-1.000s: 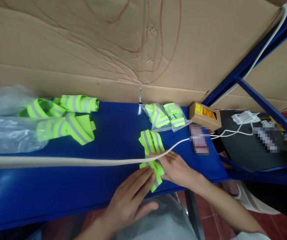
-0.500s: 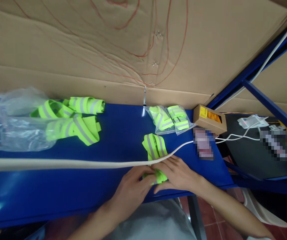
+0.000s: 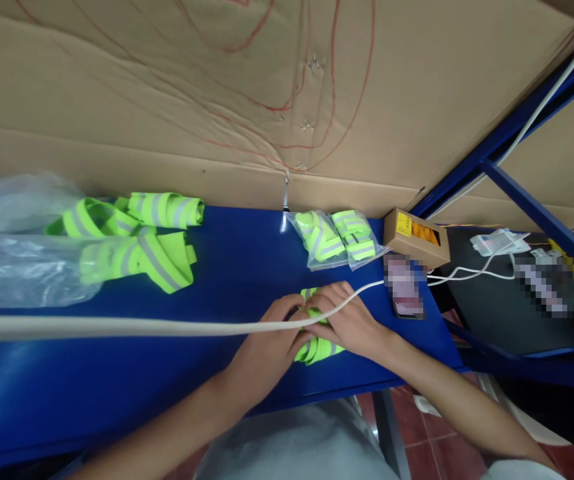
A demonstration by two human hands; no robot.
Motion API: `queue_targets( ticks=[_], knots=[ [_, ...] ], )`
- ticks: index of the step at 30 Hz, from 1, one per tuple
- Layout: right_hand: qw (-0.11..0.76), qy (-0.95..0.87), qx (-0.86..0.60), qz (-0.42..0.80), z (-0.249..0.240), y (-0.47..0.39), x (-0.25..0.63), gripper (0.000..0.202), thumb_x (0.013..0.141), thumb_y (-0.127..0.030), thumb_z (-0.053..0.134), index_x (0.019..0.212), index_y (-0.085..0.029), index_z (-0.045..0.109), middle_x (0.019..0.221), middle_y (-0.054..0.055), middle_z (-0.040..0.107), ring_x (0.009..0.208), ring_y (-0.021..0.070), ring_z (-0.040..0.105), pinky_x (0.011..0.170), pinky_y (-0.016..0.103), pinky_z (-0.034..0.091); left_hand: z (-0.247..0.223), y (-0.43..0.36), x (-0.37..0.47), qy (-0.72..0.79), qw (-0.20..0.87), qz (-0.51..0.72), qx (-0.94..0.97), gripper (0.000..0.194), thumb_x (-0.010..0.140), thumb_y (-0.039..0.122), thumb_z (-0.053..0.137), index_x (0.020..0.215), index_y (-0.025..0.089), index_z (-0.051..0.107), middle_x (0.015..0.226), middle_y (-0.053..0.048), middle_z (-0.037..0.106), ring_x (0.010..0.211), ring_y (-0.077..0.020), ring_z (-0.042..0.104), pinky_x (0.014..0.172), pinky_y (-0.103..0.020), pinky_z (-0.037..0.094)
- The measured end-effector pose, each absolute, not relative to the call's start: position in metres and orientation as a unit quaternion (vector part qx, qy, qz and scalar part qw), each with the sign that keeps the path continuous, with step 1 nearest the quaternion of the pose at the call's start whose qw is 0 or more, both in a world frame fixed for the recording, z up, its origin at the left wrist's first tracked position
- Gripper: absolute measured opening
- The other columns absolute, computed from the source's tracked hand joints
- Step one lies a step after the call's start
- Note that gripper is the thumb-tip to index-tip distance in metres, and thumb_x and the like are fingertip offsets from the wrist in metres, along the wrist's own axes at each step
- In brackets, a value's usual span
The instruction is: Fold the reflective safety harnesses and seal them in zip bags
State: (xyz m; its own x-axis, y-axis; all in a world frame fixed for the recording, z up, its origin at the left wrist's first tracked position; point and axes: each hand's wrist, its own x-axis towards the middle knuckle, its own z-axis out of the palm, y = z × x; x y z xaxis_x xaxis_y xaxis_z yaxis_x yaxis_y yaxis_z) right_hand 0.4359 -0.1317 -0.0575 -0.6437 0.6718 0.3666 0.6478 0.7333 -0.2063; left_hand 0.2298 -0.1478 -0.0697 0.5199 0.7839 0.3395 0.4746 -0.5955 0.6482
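Observation:
Near the front edge of the blue table, my left hand (image 3: 265, 343) and my right hand (image 3: 351, 323) close from both sides on a folded neon yellow-green reflective strap (image 3: 321, 350) with grey stripes. The fingers of both hands meet over its middle and partly hide it. A bit of strap shows beyond the fingertips, and a larger folded part lies below them. Across the view, in front of the hands, runs a white cable (image 3: 177, 327). Behind them lie clear plastic bags (image 3: 311, 265) holding folded straps of the same kind.
Loose reflective straps (image 3: 161, 260) and clear plastic bags (image 3: 27, 273) lie on the left of the blue table (image 3: 167, 367). A cardboard box (image 3: 419, 250) and a phone (image 3: 404, 287) with its picture blurred stand at the right. Blue metal bars (image 3: 541, 207) rise beyond, beside a black surface.
Both hands have moved away from me to the strap's far part. The piece that stuck out beyond them is now folded back under the fingers, and a folded part shows nearer me.

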Motion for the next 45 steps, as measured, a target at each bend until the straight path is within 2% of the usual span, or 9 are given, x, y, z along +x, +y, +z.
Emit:
queue_targets(
  ticks=[5, 10, 16, 20, 25, 29, 34, 40, 45],
  knots=[
    [0.249, -0.903, -0.347, -0.038, -0.068, -0.133, 0.435, 0.031, 0.103, -0.04, 0.056, 0.082, -0.018, 0.066, 0.078, 0.004, 0.07, 0.074, 0.0177, 0.064, 0.072, 0.032, 0.043, -0.076, -0.159, 0.223, 0.393, 0.191, 0.295, 0.85, 0.017, 0.103, 0.03, 0.05, 0.115, 0.02, 0.057, 0.107, -0.007, 0.07, 0.097, -0.0218, 0.071, 0.085, -0.035, 0.059],
    [0.289, -0.872, -0.393, 0.024, -0.079, -0.137, 0.436, 0.026, 0.103, -0.032, 0.057, 0.086, -0.019, 0.071, 0.079, 0.003, 0.074, 0.074, 0.0156, 0.068, 0.073, 0.028, 0.047, -0.084, -0.188, 0.227, 0.392, 0.127, 0.239, 0.879, 0.089, 0.083, 0.067, 0.068, 0.148, 0.014, 0.038, 0.134, -0.023, 0.062, 0.124, -0.0364, 0.063, 0.097, -0.047, 0.06],
    [0.317, -0.793, -0.504, 0.129, -0.082, -0.136, 0.435, 0.033, 0.106, -0.034, 0.047, 0.089, -0.018, 0.071, 0.083, 0.006, 0.073, 0.083, 0.018, 0.069, 0.082, 0.031, 0.05, -0.095, -0.2, 0.247, 0.38, -0.085, 0.154, 0.908, 0.054, 0.088, 0.02, 0.072, 0.138, 0.018, 0.05, 0.134, -0.027, 0.058, 0.128, -0.0418, 0.06, 0.102, -0.052, 0.057],
    [0.297, -0.753, -0.566, 0.156, -0.081, -0.13, 0.435, 0.036, 0.107, -0.036, 0.04, 0.109, -0.016, 0.069, 0.111, 0.013, 0.071, 0.106, 0.0236, 0.066, 0.1, 0.042, 0.047, -0.095, -0.192, 0.246, 0.352, -0.096, 0.161, 0.917, 0.05, 0.088, 0.015, 0.068, 0.135, 0.016, 0.052, 0.128, -0.027, 0.061, 0.124, -0.0428, 0.062, 0.095, -0.053, 0.06],
    [0.258, -0.805, -0.482, 0.23, -0.066, -0.133, 0.436, 0.037, 0.109, -0.034, 0.037, 0.094, -0.017, 0.066, 0.093, 0.006, 0.072, 0.091, 0.0171, 0.069, 0.086, 0.03, 0.053, -0.081, -0.186, 0.244, 0.354, -0.036, 0.159, 0.921, 0.051, 0.091, 0.023, 0.068, 0.139, 0.014, 0.051, 0.133, -0.026, 0.058, 0.127, -0.0402, 0.06, 0.098, -0.052, 0.058],
    [0.165, -0.853, -0.403, 0.287, -0.045, -0.147, 0.447, 0.034, 0.107, -0.04, 0.044, 0.127, -0.017, 0.057, 0.132, 0.013, 0.067, 0.123, 0.0234, 0.063, 0.105, 0.039, 0.049, -0.067, -0.175, 0.241, 0.346, 0.069, 0.182, 0.918, 0.038, 0.092, 0.025, 0.067, 0.129, 0.018, 0.059, 0.127, -0.018, 0.065, 0.117, -0.0332, 0.065, 0.096, -0.048, 0.059],
    [0.1, -0.873, -0.395, 0.267, -0.046, -0.158, 0.454, 0.116, 0.076, -0.059, 0.081, 0.162, -0.015, 0.016, 0.156, 0.024, 0.044, 0.141, 0.0368, 0.049, 0.111, 0.049, 0.046, -0.07, -0.162, 0.232, 0.345, 0.2, 0.227, 0.888, 0.058, 0.092, 0.031, 0.069, 0.146, 0.026, 0.047, 0.13, -0.011, 0.066, 0.115, -0.0278, 0.066, 0.095, -0.043, 0.059],
    [0.107, -0.876, -0.425, 0.202, -0.059, -0.17, 0.443, 0.081, 0.089, -0.034, 0.072, 0.158, -0.02, 0.033, 0.156, 0.017, 0.048, 0.144, 0.0324, 0.045, 0.117, 0.05, 0.039, -0.077, -0.167, 0.227, 0.417, 0.378, 0.299, 0.771, 0.056, 0.081, 0.027, 0.081, 0.13, 0.024, 0.055, 0.127, -0.007, 0.067, 0.12, -0.0259, 0.065, 0.104, -0.042, 0.055],
    [0.112, -0.871, -0.439, 0.19, -0.061, -0.174, 0.44, 0.08, 0.085, -0.021, 0.068, 0.158, -0.025, 0.034, 0.154, 0.014, 0.05, 0.14, 0.0326, 0.047, 0.113, 0.053, 0.04, -0.088, -0.178, 0.231, 0.417, 0.445, 0.411, 0.678, 0.055, 0.081, 0.025, 0.079, 0.123, 0.023, 0.044, 0.132, -0.012, 0.049, 0.126, -0.0254, 0.057, 0.105, -0.044, 0.054]
  ],
)
